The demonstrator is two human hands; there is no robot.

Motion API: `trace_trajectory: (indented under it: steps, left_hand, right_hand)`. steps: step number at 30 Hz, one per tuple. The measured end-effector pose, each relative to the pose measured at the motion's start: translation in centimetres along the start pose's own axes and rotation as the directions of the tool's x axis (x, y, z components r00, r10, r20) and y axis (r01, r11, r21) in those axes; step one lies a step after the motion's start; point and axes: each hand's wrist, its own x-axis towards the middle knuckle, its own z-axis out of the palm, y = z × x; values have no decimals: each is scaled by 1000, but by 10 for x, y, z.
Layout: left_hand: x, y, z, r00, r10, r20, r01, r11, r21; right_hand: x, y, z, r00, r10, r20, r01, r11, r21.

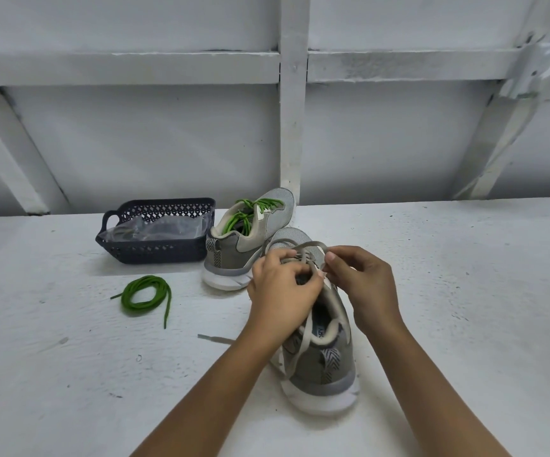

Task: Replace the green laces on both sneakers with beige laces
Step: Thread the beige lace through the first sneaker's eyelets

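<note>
Sneaker nearest me (320,367) sits upright on the white table (465,291), heel twd the cam, toe pointing away. Only writing I can read: pale blue insole label (320,331) w/ letters "ORY"; the rest is cut off by the collar. No brand legible elsewhere. Heel tab has a black/white chevron pattern.

Beige lace (300,344) is threaded thru this shoe's upper eyelets. One strand hangs down the left side of the heel, and its tip lies flat on the table to the left.

Left hand (283,285) is over the tongue, fingers curled in tight, pinching the lace at the eyelets. Right hand (359,282) is just beside it, thumb + forefinger closed on a loop of the same lace that arcs over the toe side; the other fingers are loosely bent. Both hands touch the shoe's top.

Second sneaker (250,239) stands just behind and left, nearly touching the first, w/ green laces (250,209) in it, loose and bunched at the opening.

Left of the shoes, apart from both, a removed green lace (145,291) lies coiled on the table.

Behind that is a dark blue perforated basket (155,249) w/ a handle, just beside the far shoe's heel, w/ clear plastic bags (155,227) inside. Can't tell what's in them.

Backdrop is a white wall w/ white-painted beams (293,127).
</note>
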Motion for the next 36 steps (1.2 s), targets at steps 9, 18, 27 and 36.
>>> trace_trajectory:
  steps: [9, 18, 27, 36]
  left_hand:
    - [1, 1, 1, 1000, 9, 13, -9, 1000, 11]
    - [4, 2, -1, 998, 24, 54, -33, 986, 163]
    - [7, -2, 1, 996, 85, 30, -90, 953, 288]
    - [3, -9, 3, 961, 245, -130, -241, 970, 40]
  right_hand:
    - [-1, 6, 3, 999, -21, -40, 19, 998, -65]
    - [-5, 13, -1, 999, -19, -35, 15, 993, -118]
    - [-4, 12, 3, 998, 14, 68, -1, 983, -185]
    - [-1, 4, 5, 991, 98, 90, -71, 960, -270]
